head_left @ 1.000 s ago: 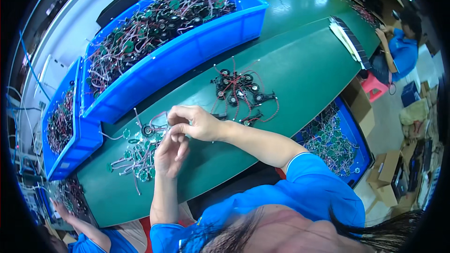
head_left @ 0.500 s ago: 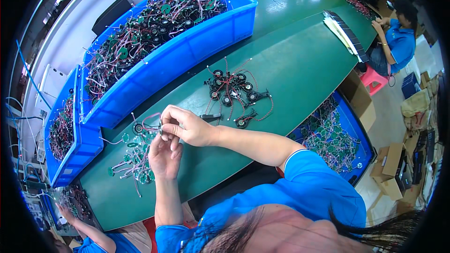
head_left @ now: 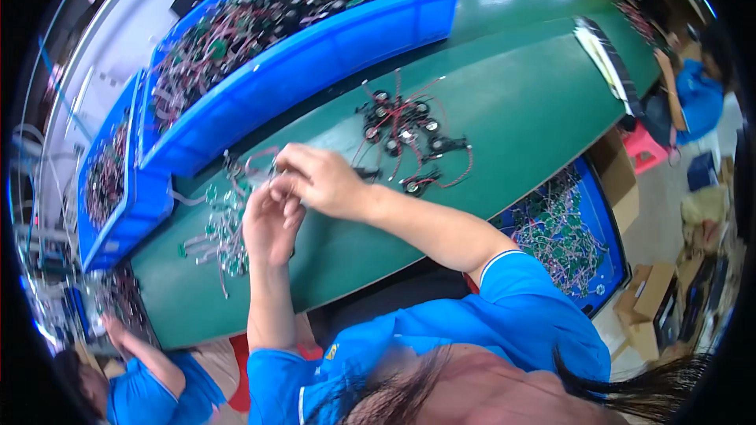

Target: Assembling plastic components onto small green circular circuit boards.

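My left hand (head_left: pixel 270 226) and my right hand (head_left: pixel 324 182) meet above the green table, fingertips pinched together on a small wired part that is mostly hidden and blurred. A pinkish wire (head_left: pixel 258 159) loops out by the right fingertips toward a black round piece (head_left: pixel 231 164). Left of my hands lies a loose pile of green circuit boards with wires (head_left: pixel 224 228). Beyond my right wrist sits a cluster of black round parts with red wires (head_left: pixel 402 122). A dark tool-like piece (head_left: pixel 366 174) shows partly behind the right hand.
A long blue bin (head_left: pixel 315 71) heaped with wired parts stands along the far side, beside a smaller blue bin (head_left: pixel 130 212). Another blue bin (head_left: pixel 594 267) of boards is below the table's right edge. Co-workers sit at far right (head_left: pixel 697 98) and lower left (head_left: pixel 161 382).
The view has shifted, so the bins and table parts appear higher. My hands stay together, with the left fingers curled closer to the right ones.
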The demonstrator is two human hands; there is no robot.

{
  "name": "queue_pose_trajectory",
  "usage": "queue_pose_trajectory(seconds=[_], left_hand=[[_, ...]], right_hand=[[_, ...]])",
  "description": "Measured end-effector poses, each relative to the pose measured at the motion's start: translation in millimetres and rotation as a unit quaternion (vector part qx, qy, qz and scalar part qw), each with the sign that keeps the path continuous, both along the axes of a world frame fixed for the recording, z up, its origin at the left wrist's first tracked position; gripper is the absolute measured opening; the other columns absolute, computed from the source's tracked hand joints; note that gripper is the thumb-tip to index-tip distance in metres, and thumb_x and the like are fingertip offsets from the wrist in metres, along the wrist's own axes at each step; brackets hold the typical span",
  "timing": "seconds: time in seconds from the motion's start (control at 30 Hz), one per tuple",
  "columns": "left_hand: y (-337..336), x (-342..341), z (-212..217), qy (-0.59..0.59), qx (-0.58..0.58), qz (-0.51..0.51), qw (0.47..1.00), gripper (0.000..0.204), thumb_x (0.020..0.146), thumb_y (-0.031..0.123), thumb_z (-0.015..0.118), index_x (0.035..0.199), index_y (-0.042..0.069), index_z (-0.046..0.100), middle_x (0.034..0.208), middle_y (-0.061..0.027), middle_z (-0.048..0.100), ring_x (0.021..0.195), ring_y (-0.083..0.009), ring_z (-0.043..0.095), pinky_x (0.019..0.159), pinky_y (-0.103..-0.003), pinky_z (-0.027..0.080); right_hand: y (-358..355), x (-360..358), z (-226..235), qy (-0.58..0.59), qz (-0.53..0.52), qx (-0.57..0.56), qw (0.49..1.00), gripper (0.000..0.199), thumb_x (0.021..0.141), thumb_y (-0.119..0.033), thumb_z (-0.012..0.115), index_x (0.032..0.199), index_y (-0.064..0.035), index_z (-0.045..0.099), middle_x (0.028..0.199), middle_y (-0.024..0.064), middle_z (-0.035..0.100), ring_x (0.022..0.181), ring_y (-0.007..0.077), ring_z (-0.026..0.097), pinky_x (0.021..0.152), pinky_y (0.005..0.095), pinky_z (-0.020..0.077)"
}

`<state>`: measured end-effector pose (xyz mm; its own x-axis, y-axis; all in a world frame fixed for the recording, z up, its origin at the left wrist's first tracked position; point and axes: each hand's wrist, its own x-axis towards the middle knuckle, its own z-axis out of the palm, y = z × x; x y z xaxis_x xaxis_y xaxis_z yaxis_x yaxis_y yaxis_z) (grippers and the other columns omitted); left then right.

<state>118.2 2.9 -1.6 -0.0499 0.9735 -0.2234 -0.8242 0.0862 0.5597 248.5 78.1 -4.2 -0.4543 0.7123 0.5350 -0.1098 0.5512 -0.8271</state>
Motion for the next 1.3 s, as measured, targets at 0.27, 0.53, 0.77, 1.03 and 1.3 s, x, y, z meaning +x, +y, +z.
queue_pose_trajectory(seconds=[0.27, 0.53, 0.77, 1.03, 1.3], left_hand=[[9, 11, 18, -0.050, 0.006, -0.025, 0.998, 0.020, 0.089, 0.016, 0.047, 0.076, 0.002, 0.053, 0.076, -0.0075, 0.053, 0.061, -0.0135, 0.046, 0.047, -0.020, 0.033], [31, -11, 48, -0.071, 0.063, 0.050, 0.994, 0.013, 0.086, 0.009, 0.047, 0.078, -0.001, 0.052, 0.076, -0.0100, 0.053, 0.060, -0.0133, 0.043, 0.050, -0.020, 0.035], [84, -17, 65, -0.016, 0.077, 0.025, 0.997, 0.011, 0.084, 0.004, 0.048, 0.076, -0.002, 0.051, 0.072, -0.0100, 0.051, 0.062, -0.0142, 0.046, 0.053, -0.020, 0.038], [140, 6, 91, 0.098, 0.121, 0.020, 0.988, 0.016, 0.085, 0.003, 0.049, 0.069, 0.000, 0.051, 0.066, -0.0087, 0.048, 0.068, -0.0167, 0.054, 0.059, -0.020, 0.042], [276, 1, 133, 0.363, 0.253, 0.108, 0.890, 0.039, 0.091, 0.005, 0.046, 0.127, -0.004, 0.033, 0.105, -0.0212, 0.055, 0.081, -0.0219, 0.061, 0.072, -0.030, 0.054]], right_hand=[[8, 2, 7, 0.103, 0.128, -0.147, 0.975, 0.007, 0.082, 0.006, 0.053, 0.081, -0.0004, 0.053, 0.073, 0.0046, 0.057, 0.056, 0.0122, 0.053, 0.051, 0.0228, 0.0435], [26, 9, 7, -0.056, -0.053, 0.150, 0.986, 0.010, 0.072, 0.000, 0.060, 0.072, -0.0061, 0.052, 0.066, 0.0033, 0.054, 0.050, 0.0186, 0.048, 0.048, 0.0293, 0.0380], [32, 10, 2, -0.115, -0.149, 0.179, 0.966, 0.012, 0.068, -0.002, 0.060, 0.070, -0.0067, 0.049, 0.063, 0.0034, 0.052, 0.049, 0.0210, 0.048, 0.047, 0.0307, 0.0380], [41, 13, -2, -0.031, -0.245, 0.150, 0.957, 0.010, 0.075, -0.002, 0.060, 0.074, -0.0073, 0.051, 0.061, 0.0013, 0.050, 0.047, 0.0171, 0.043, 0.047, 0.0288, 0.0361], [36, 11, -3, -0.029, -0.193, 0.148, 0.970, 0.008, 0.079, -0.006, 0.060, 0.082, -0.0078, 0.053, 0.070, 0.0020, 0.057, 0.053, 0.0192, 0.051, 0.050, 0.0297, 0.0406]])
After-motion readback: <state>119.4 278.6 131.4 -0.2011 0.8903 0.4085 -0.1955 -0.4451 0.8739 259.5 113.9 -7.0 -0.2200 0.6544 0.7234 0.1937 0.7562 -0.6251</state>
